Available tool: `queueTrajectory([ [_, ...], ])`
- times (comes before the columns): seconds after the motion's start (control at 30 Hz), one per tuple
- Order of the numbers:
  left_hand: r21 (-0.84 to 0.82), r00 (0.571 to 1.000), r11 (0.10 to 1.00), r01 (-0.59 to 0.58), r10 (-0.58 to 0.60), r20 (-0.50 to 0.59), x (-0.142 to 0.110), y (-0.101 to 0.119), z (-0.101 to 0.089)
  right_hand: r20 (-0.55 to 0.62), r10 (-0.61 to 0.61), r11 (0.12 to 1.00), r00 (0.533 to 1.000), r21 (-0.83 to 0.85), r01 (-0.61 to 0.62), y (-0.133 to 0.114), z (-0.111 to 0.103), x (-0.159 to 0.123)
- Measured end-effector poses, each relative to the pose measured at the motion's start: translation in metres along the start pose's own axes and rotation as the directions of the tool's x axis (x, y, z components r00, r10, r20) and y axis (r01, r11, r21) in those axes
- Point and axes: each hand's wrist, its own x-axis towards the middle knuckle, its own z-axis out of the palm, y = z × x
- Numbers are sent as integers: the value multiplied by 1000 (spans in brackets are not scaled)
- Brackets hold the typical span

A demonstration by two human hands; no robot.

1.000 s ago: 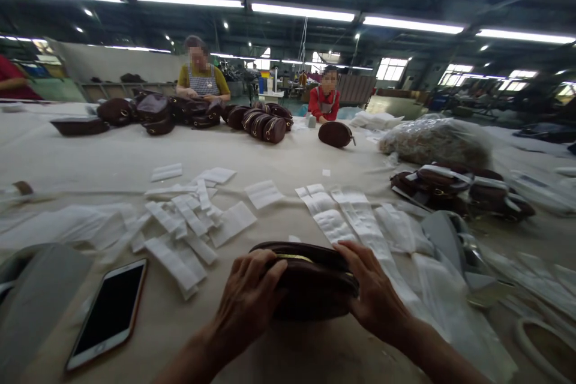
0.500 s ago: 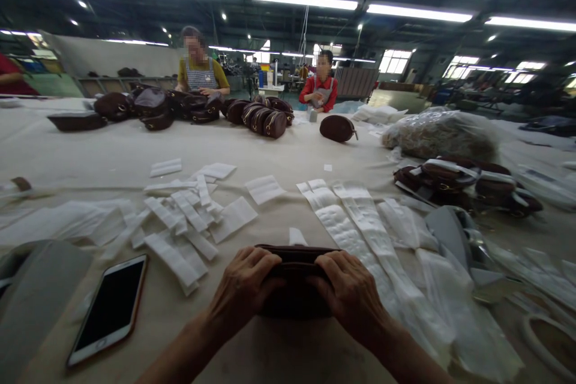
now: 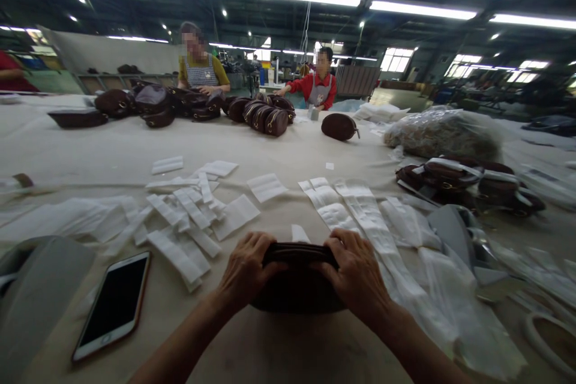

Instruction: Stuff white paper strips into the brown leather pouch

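Here, near the front edge of the worktop (image 3: 279, 150), a dark brown pouch (image 3: 297, 288) lies flat with both hands on it. Left hand (image 3: 247, 270) grips the pouch's left end, fingers (image 3: 261, 246) curled closed over the top edge. Right hand (image 3: 355, 276) grips the right end the same way, fingers bent over the rim and closed on it; the two hands sit close together, a short stretch of the pouch's top edge showing between them. A smartphone (image 3: 112, 306), screen dark, lies face up to the left of the pouch, well apart from it. White paper strips (image 3: 189, 216) are scattered beyond the phone, and longer white strips (image 3: 355, 210) fan out past the right hand. To the right, a heap of brown pouches banded in white (image 3: 468, 183) sits beside a clear plastic bag (image 3: 443, 135). At the far side, a row of brown bags (image 3: 263, 117) and one lone bag (image 3: 339, 126) lie before two seated people, one in a yellow top (image 3: 201, 72), one in red (image 3: 317, 87).
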Motion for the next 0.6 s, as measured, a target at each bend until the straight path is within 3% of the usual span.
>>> queueTrajectory([
  [0.17, -34, 964, 989, -142, 130, -231, -6, 5, -4, 9, -132, 971, 991, 203, 127, 9, 1, 0],
  [0.3, 51, 936, 980, -195, 201, -288, -17, 17, -9, -38, -222, 942, 974, 250, 224, 7, -2, -9],
  [0.43, 34, 955, 980, -197, 200, -220, -28, 9, -13, -64, -246, 941, 967, 224, 254, 3, 4, -16],
  [0.53, -128, 989, 984, -128, 116, -95, -37, -3, -27, -69, -247, 940, 967, 226, 256, 6, 8, -19],
  [0.6, -172, 995, 984, -46, 29, -99, -48, -8, -37, -81, -247, 937, 966, 236, 259, 8, 9, -21],
])
